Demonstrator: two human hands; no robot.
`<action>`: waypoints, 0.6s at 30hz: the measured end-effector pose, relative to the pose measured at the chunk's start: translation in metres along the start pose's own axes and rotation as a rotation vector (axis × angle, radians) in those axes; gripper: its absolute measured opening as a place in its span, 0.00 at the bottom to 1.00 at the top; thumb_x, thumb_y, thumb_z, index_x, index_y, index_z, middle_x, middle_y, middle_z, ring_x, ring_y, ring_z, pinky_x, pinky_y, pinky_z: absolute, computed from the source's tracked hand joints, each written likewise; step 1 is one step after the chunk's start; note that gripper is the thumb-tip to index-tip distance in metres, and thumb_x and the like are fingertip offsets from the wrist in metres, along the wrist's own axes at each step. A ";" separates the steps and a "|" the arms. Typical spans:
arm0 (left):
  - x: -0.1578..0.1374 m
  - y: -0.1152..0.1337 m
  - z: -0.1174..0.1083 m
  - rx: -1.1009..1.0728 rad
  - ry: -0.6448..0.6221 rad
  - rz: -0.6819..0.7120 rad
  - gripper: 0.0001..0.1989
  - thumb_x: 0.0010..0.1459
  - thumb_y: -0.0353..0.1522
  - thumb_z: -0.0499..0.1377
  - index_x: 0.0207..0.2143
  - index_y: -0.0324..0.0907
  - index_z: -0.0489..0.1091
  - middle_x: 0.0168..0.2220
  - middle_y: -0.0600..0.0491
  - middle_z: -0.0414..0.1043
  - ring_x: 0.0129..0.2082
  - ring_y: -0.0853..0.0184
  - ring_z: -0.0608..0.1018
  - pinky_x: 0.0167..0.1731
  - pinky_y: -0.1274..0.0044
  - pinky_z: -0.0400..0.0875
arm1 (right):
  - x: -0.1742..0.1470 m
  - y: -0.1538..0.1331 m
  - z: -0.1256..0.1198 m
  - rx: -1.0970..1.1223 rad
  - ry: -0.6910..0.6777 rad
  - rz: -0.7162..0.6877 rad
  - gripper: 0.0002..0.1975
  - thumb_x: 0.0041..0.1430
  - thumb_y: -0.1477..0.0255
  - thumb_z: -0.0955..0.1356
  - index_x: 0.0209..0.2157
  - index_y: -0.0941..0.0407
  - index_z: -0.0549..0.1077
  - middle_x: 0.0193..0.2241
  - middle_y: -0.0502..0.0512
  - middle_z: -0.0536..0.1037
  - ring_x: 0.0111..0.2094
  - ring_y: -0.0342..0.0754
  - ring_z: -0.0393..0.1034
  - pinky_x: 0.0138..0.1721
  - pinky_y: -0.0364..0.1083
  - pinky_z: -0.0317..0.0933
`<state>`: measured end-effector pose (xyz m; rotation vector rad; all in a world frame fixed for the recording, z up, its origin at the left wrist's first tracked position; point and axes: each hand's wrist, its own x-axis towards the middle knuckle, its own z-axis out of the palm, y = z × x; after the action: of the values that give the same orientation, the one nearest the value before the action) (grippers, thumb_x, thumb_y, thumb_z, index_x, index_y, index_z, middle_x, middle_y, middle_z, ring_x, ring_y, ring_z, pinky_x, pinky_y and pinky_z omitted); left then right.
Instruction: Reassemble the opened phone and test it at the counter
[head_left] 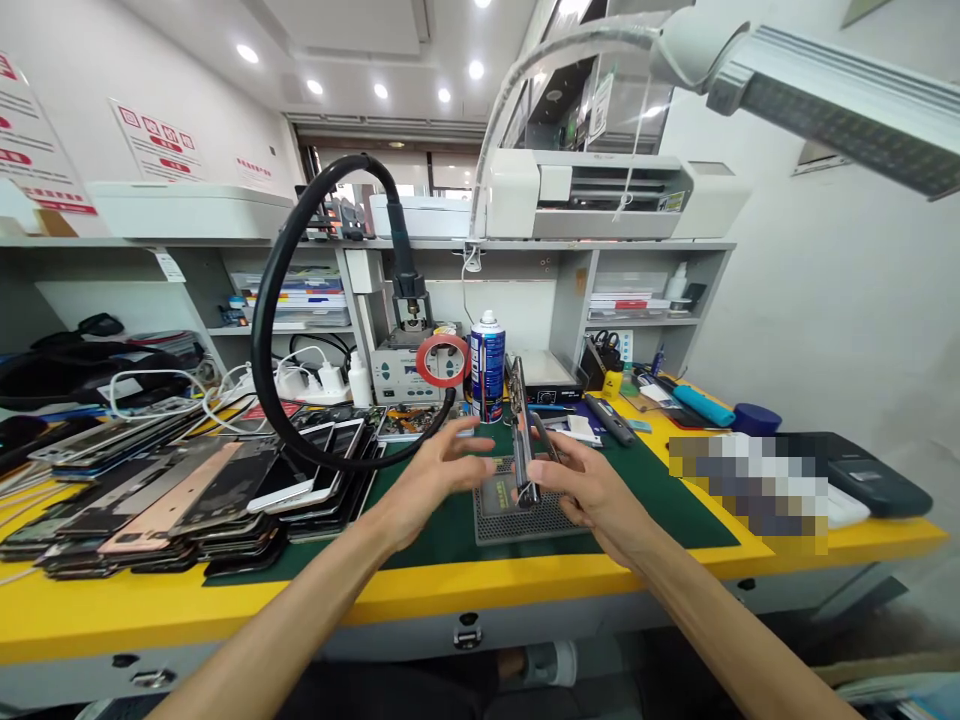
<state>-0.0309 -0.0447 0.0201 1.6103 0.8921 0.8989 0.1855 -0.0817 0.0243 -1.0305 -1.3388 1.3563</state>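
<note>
While the phone (521,430), long axis rising near to far, is pinched low by the right hand (600,495) above the mat (675,515), the left hand (439,470) is held spread just left of it.

The left hand (431,482) and right hand (600,495) are bare; so are the slender forearms (300,620), at seven and five o'clock. Dark clothing (375,690) shows between them, near six.
</note>
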 end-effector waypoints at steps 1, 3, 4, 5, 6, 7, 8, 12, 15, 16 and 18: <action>-0.001 0.002 0.002 -0.149 -0.094 -0.097 0.38 0.60 0.39 0.64 0.68 0.44 0.51 0.64 0.37 0.61 0.57 0.50 0.73 0.55 0.57 0.71 | 0.003 0.001 -0.001 -0.017 0.003 -0.013 0.27 0.56 0.64 0.75 0.56 0.49 0.72 0.30 0.47 0.75 0.17 0.34 0.50 0.16 0.38 0.44; -0.001 0.003 0.005 -0.290 -0.201 -0.164 0.42 0.56 0.37 0.68 0.67 0.45 0.52 0.65 0.38 0.59 0.56 0.52 0.74 0.53 0.60 0.72 | 0.008 0.002 -0.001 -0.041 -0.013 -0.027 0.27 0.55 0.64 0.75 0.56 0.49 0.72 0.33 0.49 0.76 0.23 0.38 0.62 0.21 0.38 0.55; 0.001 0.002 0.006 -0.306 -0.217 -0.154 0.43 0.54 0.35 0.70 0.67 0.45 0.53 0.65 0.39 0.59 0.54 0.54 0.75 0.52 0.61 0.73 | 0.010 0.004 -0.001 -0.049 -0.022 -0.033 0.27 0.55 0.64 0.76 0.56 0.49 0.73 0.35 0.51 0.77 0.29 0.42 0.68 0.26 0.39 0.60; 0.003 0.001 0.007 -0.313 -0.226 -0.138 0.43 0.53 0.34 0.71 0.67 0.46 0.54 0.65 0.39 0.59 0.52 0.56 0.76 0.51 0.62 0.73 | 0.013 0.005 0.000 -0.056 -0.025 -0.038 0.28 0.54 0.63 0.76 0.56 0.50 0.73 0.37 0.53 0.78 0.35 0.45 0.71 0.32 0.41 0.64; 0.006 0.000 0.008 -0.318 -0.230 -0.121 0.43 0.52 0.34 0.71 0.66 0.47 0.54 0.65 0.40 0.60 0.50 0.57 0.76 0.50 0.63 0.73 | 0.015 0.007 0.000 -0.062 -0.025 -0.042 0.29 0.53 0.63 0.76 0.56 0.50 0.73 0.39 0.54 0.78 0.39 0.48 0.71 0.36 0.42 0.65; 0.010 -0.002 0.009 -0.324 -0.228 -0.106 0.43 0.52 0.33 0.72 0.66 0.47 0.55 0.64 0.40 0.61 0.48 0.59 0.77 0.49 0.65 0.73 | 0.017 0.008 -0.001 -0.066 -0.021 -0.042 0.29 0.53 0.63 0.77 0.56 0.51 0.73 0.40 0.54 0.78 0.40 0.48 0.71 0.37 0.42 0.66; 0.013 -0.004 0.010 -0.329 -0.224 -0.096 0.44 0.51 0.33 0.72 0.66 0.46 0.55 0.64 0.40 0.61 0.47 0.60 0.77 0.48 0.66 0.73 | 0.019 0.009 -0.002 -0.069 -0.016 -0.039 0.29 0.52 0.63 0.77 0.56 0.51 0.73 0.40 0.55 0.78 0.37 0.47 0.71 0.34 0.42 0.65; 0.023 -0.009 0.017 -0.290 -0.167 -0.076 0.52 0.48 0.32 0.73 0.69 0.44 0.48 0.64 0.37 0.59 0.49 0.57 0.76 0.42 0.69 0.73 | 0.025 0.015 -0.007 -0.087 -0.020 -0.002 0.27 0.54 0.61 0.75 0.55 0.51 0.72 0.39 0.53 0.77 0.16 0.34 0.50 0.16 0.40 0.46; 0.030 -0.009 0.025 -0.196 -0.125 -0.062 0.57 0.48 0.34 0.72 0.71 0.45 0.39 0.62 0.36 0.62 0.46 0.57 0.77 0.36 0.71 0.72 | 0.030 0.020 -0.012 -0.120 -0.028 0.013 0.26 0.56 0.58 0.72 0.54 0.53 0.72 0.35 0.52 0.76 0.16 0.34 0.43 0.15 0.40 0.40; 0.032 -0.009 0.027 -0.169 -0.113 -0.063 0.58 0.49 0.34 0.71 0.72 0.46 0.37 0.61 0.37 0.64 0.44 0.58 0.78 0.35 0.71 0.71 | 0.032 0.022 -0.014 -0.139 -0.028 0.017 0.26 0.57 0.57 0.71 0.54 0.54 0.72 0.34 0.52 0.75 0.16 0.34 0.43 0.15 0.40 0.41; 0.035 -0.007 0.030 -0.127 -0.081 -0.071 0.58 0.50 0.34 0.70 0.72 0.45 0.35 0.59 0.38 0.65 0.41 0.60 0.77 0.33 0.73 0.70 | 0.035 0.025 -0.020 -0.193 -0.015 0.023 0.26 0.59 0.55 0.69 0.53 0.56 0.72 0.32 0.52 0.74 0.17 0.36 0.45 0.16 0.40 0.42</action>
<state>0.0106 -0.0245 0.0123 1.4867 0.8145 0.8191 0.1962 -0.0429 0.0001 -1.1697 -1.4959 1.2724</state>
